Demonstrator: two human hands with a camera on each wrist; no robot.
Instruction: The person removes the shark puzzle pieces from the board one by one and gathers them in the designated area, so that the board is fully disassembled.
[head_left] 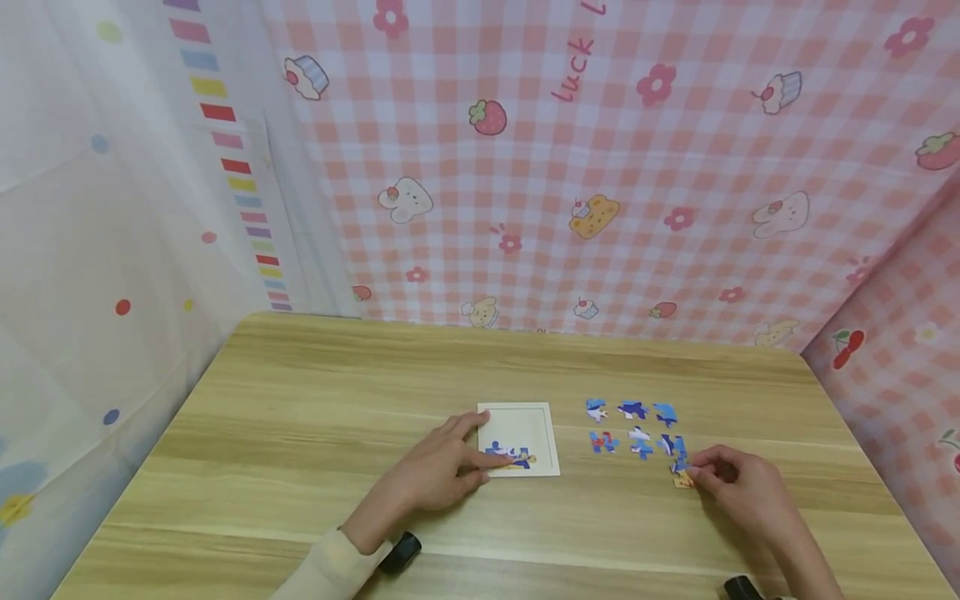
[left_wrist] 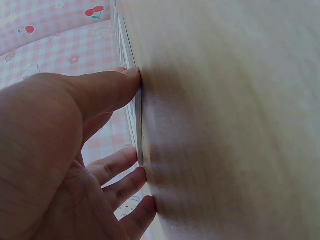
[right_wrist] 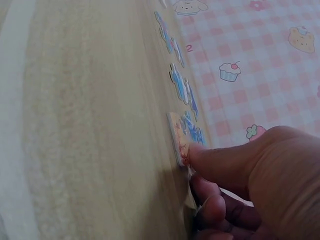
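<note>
A square white puzzle tray (head_left: 554,446) lies on the table, with several joined jigsaw pieces (head_left: 498,451) along its lower inside edge. My left hand (head_left: 435,468) rests on the tray's left side, its fingers spread. One finger presses on the joined pieces, while the thumb (left_wrist: 112,89) touches the tray's edge in the left wrist view. Over to the right, my right hand (head_left: 753,492) pinches a yellow-and-blue jigsaw piece (head_left: 682,479) between thumb and fingers. That piece (right_wrist: 178,137) appears close over the tabletop in the right wrist view, its near corner covered by the thumb.
Between the tray and my right hand lie loose jigsaw pieces in two rows, among them a blue one (head_left: 665,413), a red-and-blue one (head_left: 603,442) and a white-and-blue one (head_left: 641,442). A pink checked curtain (head_left: 622,150) hangs behind the wooden table (head_left: 315,392).
</note>
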